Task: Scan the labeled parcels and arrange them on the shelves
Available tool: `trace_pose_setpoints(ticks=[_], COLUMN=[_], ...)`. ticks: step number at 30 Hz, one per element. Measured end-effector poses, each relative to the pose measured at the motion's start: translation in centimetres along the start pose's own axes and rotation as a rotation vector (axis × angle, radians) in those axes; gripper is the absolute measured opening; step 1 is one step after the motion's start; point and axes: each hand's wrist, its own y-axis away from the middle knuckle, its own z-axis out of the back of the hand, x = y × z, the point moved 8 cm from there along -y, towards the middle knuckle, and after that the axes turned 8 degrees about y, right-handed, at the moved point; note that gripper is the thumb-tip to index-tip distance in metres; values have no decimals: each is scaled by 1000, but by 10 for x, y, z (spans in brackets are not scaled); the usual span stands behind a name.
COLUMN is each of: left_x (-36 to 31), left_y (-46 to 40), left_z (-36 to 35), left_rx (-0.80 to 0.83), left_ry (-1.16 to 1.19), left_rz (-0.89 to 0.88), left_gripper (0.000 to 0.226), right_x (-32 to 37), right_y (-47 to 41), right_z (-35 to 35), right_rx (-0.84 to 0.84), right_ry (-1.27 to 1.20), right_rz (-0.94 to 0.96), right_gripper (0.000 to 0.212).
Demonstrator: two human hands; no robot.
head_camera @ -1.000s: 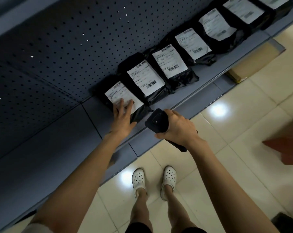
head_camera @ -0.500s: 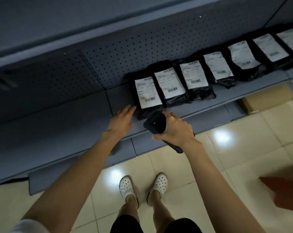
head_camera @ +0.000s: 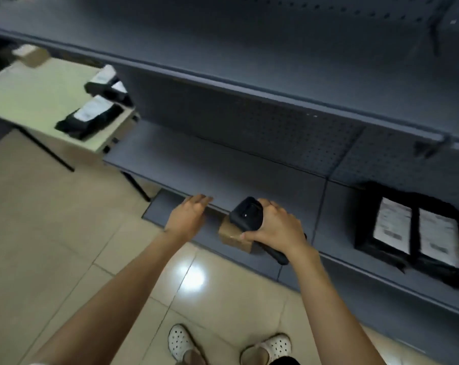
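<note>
Nearest the camera: two white perforated clogs (head_camera: pixel 266 347) on the beige tiled floor (head_camera: pixel 51 233), a bright light reflection on the tiles just ahead of them. Landmark is the lower grey shelf (head_camera: pixel 223 175). Left hand (head_camera: pixel 188 216) is over the shelf's front edge, fingers straight and loosely spread, holding nothing; can't tell if the fingertips touch the edge. Right hand (head_camera: pixel 274 229) is just right of it, also at the front edge, fingers curled round a black handheld scanner (head_camera: pixel 247 213), scanner head pointing toward the shelf, handle sticking out below the wrist. A small brown cardboard box (head_camera: pixel 233 237) sits under the scanner, below the shelf's front edge; what it rests on is hidden. On the shelf's right end: labeled parcels (head_camera: pixel 418 230), black bags with white labels, lying flat side by side and touching, labels up, print blurred. Stretch of shelf directly beyond the hands carries no parcels. Past the shelf's left end: a pale table (head_camera: pixel 33 93) with more black labeled parcels (head_camera: pixel 90 118) lying near its right edge, heavily motion-blurred, count unclear. Behind the shelf, a perforated grey back panel (head_camera: pixel 249 127), and above that an upper shelf (head_camera: pixel 223 43).
</note>
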Motion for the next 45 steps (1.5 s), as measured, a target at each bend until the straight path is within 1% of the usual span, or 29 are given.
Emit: trace_pose_setpoints(ticks=[4, 7, 11, 14, 17, 21, 24, 27, 29, 32, 37, 42, 45], left_x=[117, 201, 311, 379, 430, 477, 520, 573, 611, 667, 748, 823, 866], left_y=[53, 102, 158, 185, 199, 203, 199, 188, 173, 142, 85, 41, 2], left_z=[59, 99, 153, 194, 223, 238, 250, 269, 288, 324, 388, 423, 435], left_rx=[-77, -124, -202, -257, -296, -298, -311, -317, -316, -322, -337, -342, -313], left_ry=[2, -17, -52, -56, -40, -11, -13, 0, 2, -4, -30, -6, -2], left_rz=[178, 243, 358, 416, 468, 519, 535, 567, 593, 606, 597, 603, 561], left_gripper=[56, 55, 49, 49, 49, 47, 46, 45, 44, 44, 43, 42, 45], right_x=[127, 233, 368, 443, 491, 539, 577, 618, 648, 702, 786, 845, 870], right_y=[-27, -40, -51, -60, -73, -103, -137, -180, -214, -268, -353, -419, -459], right_z=[-22, -44, -72, -90, -105, -122, -132, -136, -136, -132, -117, -121, -127], right_rx=[39, 64, 86, 83, 95, 130, 149, 151, 139, 125, 108, 109, 107], right_ry=[94, 150, 157, 139, 149, 159, 162, 161, 143, 132, 115, 116, 115], right_rz=[158, 286, 440, 508, 524, 531, 550, 554, 562, 577, 586, 571, 531], right_gripper=[100, 102, 94, 94, 94, 88, 81, 80, 82, 79, 77, 75, 73])
